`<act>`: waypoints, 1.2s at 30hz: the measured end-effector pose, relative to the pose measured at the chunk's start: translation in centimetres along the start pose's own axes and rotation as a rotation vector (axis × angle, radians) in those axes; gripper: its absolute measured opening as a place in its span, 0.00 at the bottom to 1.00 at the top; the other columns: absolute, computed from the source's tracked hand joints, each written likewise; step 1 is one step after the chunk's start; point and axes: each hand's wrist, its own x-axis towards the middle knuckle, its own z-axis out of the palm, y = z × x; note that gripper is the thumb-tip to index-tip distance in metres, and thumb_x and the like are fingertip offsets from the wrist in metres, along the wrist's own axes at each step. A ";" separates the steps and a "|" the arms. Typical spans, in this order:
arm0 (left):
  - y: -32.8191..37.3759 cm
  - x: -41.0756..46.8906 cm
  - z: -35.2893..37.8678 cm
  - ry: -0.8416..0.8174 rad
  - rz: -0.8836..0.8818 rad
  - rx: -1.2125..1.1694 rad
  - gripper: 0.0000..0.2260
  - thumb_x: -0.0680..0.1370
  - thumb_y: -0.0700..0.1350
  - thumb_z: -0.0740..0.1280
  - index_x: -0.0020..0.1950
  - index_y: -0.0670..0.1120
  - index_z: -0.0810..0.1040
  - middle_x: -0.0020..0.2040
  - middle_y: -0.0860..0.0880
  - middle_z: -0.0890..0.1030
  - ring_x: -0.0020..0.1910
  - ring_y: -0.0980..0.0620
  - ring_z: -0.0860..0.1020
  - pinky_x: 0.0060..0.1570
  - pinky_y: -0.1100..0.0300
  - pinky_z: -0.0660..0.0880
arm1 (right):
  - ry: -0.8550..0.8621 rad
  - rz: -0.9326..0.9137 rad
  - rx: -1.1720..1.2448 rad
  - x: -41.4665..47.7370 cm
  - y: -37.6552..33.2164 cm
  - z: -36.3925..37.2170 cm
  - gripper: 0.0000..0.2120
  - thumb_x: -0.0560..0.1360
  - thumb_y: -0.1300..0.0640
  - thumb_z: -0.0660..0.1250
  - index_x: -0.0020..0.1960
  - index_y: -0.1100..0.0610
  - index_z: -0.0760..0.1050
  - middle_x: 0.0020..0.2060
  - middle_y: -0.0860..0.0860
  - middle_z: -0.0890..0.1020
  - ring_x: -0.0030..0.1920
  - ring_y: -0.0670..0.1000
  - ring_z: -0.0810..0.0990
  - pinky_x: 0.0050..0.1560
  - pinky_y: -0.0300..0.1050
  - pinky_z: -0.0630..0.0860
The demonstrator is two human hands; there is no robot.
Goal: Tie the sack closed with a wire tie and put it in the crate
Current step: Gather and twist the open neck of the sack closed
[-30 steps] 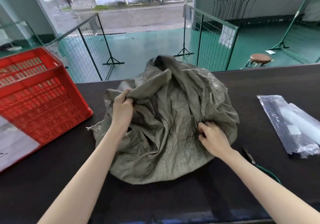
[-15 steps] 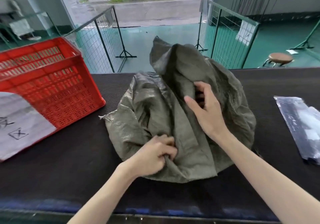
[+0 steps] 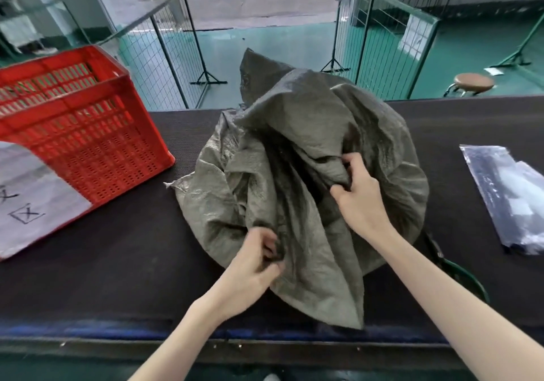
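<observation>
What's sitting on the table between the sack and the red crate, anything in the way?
Nothing visible. The sack lies right of the crate, with only bare table between them. Both hands grip it: left hand, right hand.

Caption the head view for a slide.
Both hands, left hand and right hand, gather the grey sack on the dark table beside a red crate.

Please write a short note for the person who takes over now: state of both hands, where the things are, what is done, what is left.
Left hand: pinching the sack's near edge.
Right hand: gripping a fold at its middle.
Sack: loose and crumpled on the dark table, mouth not gathered, no tie on it.
Red crate: on the table, left of the sack.
Done: nothing finished.
Left: gather the mouth, tie it with wire, put the sack in the crate.
</observation>
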 end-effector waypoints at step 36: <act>1.2 -3.1 6.6 0.228 -0.500 -0.429 0.26 0.75 0.28 0.58 0.67 0.52 0.71 0.54 0.50 0.82 0.48 0.48 0.80 0.49 0.47 0.78 | -0.148 -0.331 -0.521 -2.2 -3.1 -2.3 0.35 0.71 0.46 0.69 0.73 0.53 0.59 0.73 0.53 0.63 0.72 0.55 0.62 0.70 0.52 0.55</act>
